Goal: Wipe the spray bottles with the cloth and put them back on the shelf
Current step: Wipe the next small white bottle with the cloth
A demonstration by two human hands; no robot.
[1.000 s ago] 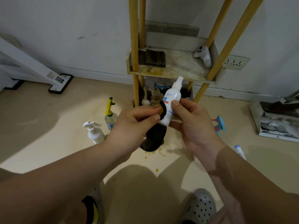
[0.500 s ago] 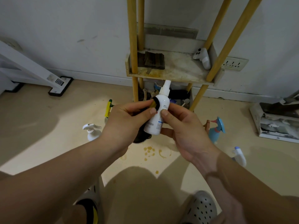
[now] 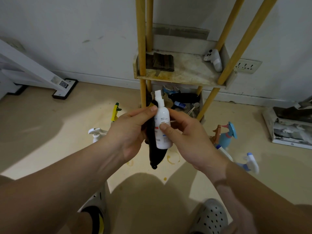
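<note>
A small white spray bottle (image 3: pixel 162 122) stands nearly upright between both hands, in front of the wooden shelf (image 3: pixel 185 78). My right hand (image 3: pixel 189 139) grips its body, thumb on the label. My left hand (image 3: pixel 133 130) presses a black cloth (image 3: pixel 154 154) against the bottle's left side; the cloth hangs down below the bottle. On the floor stand a white pump bottle (image 3: pixel 95 134) and a yellow-topped sprayer (image 3: pixel 115 110) at the left. A blue trigger sprayer (image 3: pixel 228 134) and a white and blue sprayer (image 3: pixel 249 162) are at the right.
A white controller (image 3: pixel 213 59) and a dark folded cloth (image 3: pixel 162 61) lie on the stained shelf board. Clutter fills the shelf's bottom level (image 3: pixel 182 100). A box of papers (image 3: pixel 290 127) sits at the right, a white stand foot (image 3: pixel 65 88) at the left. Brown stains (image 3: pixel 172 157) mark the floor.
The bottle has turned from tilted right to nearly upright and shifted slightly left. The cloth has slid along its left side and now hangs lower. The view has shifted a little.
</note>
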